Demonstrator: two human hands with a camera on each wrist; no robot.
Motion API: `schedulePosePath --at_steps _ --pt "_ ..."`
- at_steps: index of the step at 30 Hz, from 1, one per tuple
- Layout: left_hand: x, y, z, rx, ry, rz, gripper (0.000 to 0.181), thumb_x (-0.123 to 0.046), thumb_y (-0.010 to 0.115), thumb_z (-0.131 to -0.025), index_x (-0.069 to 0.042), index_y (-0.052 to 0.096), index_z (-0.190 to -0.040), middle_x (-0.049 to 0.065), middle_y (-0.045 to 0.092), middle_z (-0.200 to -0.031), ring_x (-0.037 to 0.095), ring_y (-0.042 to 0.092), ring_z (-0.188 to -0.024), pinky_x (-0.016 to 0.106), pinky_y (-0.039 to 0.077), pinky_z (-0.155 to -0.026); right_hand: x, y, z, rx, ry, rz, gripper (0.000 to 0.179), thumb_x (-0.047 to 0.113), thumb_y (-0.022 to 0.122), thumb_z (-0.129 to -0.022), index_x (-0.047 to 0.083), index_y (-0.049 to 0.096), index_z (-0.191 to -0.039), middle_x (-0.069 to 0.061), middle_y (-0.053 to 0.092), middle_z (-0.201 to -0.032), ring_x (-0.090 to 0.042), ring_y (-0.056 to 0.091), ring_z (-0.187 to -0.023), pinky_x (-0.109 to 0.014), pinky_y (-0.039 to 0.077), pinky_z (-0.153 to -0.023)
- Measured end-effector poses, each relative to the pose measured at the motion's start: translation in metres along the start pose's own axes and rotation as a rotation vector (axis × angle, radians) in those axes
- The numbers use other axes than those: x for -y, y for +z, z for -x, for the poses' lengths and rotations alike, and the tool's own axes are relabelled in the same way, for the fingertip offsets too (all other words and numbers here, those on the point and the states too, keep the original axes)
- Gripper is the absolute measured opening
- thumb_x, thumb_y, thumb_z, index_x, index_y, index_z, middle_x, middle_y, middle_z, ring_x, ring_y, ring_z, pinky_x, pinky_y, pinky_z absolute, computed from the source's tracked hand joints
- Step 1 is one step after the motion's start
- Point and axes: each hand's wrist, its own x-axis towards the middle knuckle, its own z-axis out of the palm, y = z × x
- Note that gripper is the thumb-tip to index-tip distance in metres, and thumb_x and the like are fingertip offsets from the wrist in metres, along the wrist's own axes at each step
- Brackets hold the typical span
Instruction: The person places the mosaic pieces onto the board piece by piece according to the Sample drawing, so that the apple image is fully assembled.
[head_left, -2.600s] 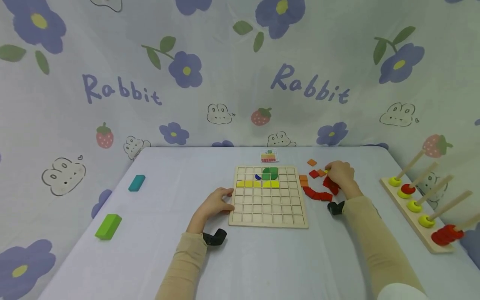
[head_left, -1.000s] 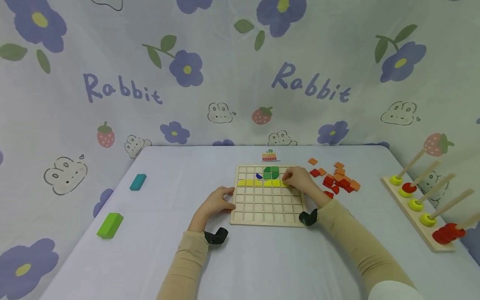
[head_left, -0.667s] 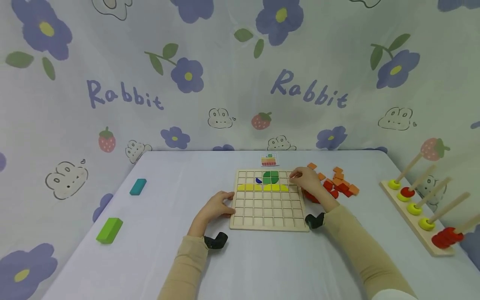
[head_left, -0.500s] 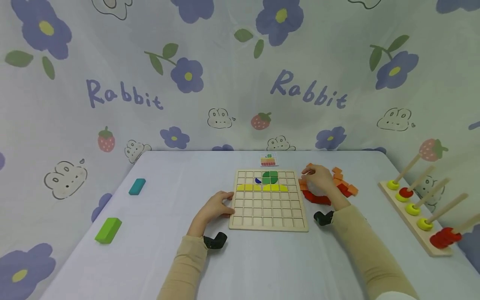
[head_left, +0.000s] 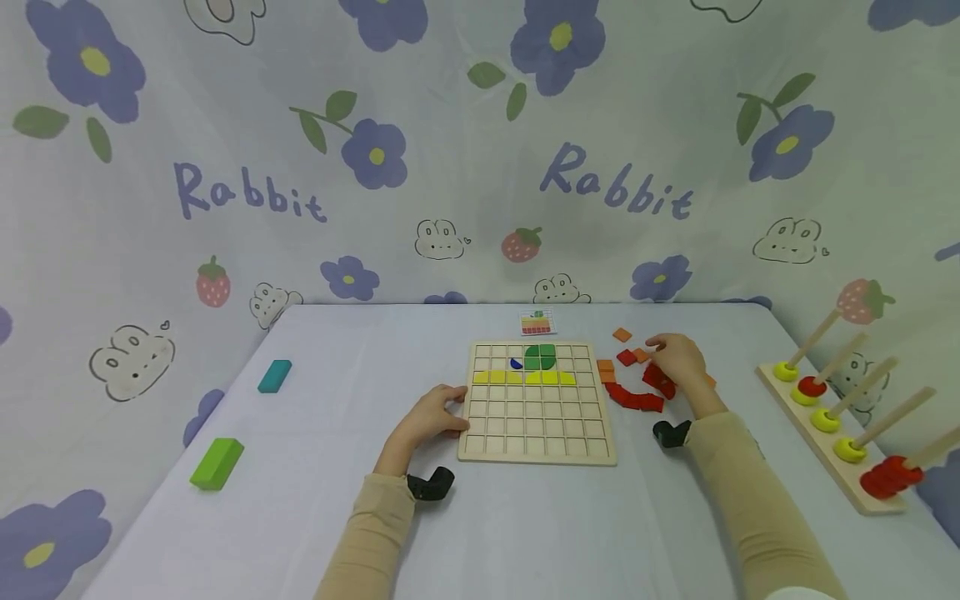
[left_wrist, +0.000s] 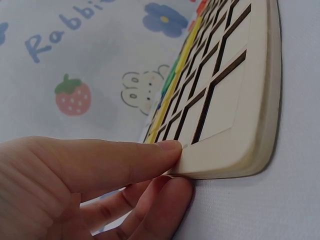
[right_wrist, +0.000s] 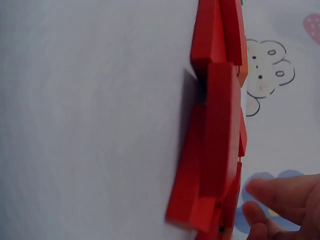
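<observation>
My left hand (head_left: 431, 417) grips the left edge of a wooden grid board (head_left: 537, 425). In the left wrist view, the thumb (left_wrist: 125, 162) lies on the board's rim and a curled finger presses its side. Set in the grid are a row of yellow pieces (head_left: 551, 377), green pieces (head_left: 540, 357) and a small blue piece (head_left: 516, 363). My right hand (head_left: 678, 362) hovers over the loose red (head_left: 652, 379) and orange pieces right of the board. Its fingers (right_wrist: 280, 192) are relaxed and apart, with nothing visible between them; in the right wrist view, red blocks (right_wrist: 220, 135) lie close by.
A small pattern card (head_left: 537, 322) lies behind the board. At the right stands a wooden peg rack (head_left: 828, 442) with yellow and red rings. A teal block (head_left: 274, 377) and a green block (head_left: 217, 463) lie at the left. A curtain closes off the back.
My right hand carried a yellow piece onto the board, let it go at the right end of the yellow row, and moved back right over the loose pieces. The left hand stays put.
</observation>
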Motion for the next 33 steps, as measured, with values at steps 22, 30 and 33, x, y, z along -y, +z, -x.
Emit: schedulePosePath --at_steps 22,30,33 --pt "-0.001 0.002 0.000 0.011 -0.002 0.003 0.067 0.006 0.072 -0.072 0.005 0.045 -0.133 0.015 0.050 -0.116 0.013 0.057 -0.067 0.025 0.054 -0.063 0.017 0.018 0.011 0.101 0.067 -0.559 0.047 0.022 0.057 -0.091 -0.001 0.045 -0.130 -0.011 0.054 -0.107 -0.024 0.053 -0.096 -0.030 0.046 -0.080" --pt "-0.003 0.000 -0.002 -0.002 -0.002 -0.021 0.066 0.004 0.073 -0.073 0.004 0.046 -0.133 0.015 0.050 -0.117 0.013 0.058 -0.068 0.025 0.054 -0.064 0.050 0.045 0.035 0.392 0.118 -0.967 0.036 0.006 0.055 -0.092 -0.009 0.042 -0.122 0.002 0.063 -0.086 -0.009 0.064 -0.076 -0.021 0.053 -0.074" --pt "-0.001 0.000 -0.003 -0.005 0.004 -0.040 0.066 0.002 0.073 -0.073 0.003 0.046 -0.133 0.014 0.051 -0.116 0.013 0.057 -0.067 0.024 0.054 -0.063 0.054 0.054 0.037 0.358 0.090 -0.874 0.034 0.008 0.057 -0.090 -0.009 0.047 -0.119 0.000 0.063 -0.084 -0.009 0.063 -0.071 -0.020 0.054 -0.069"
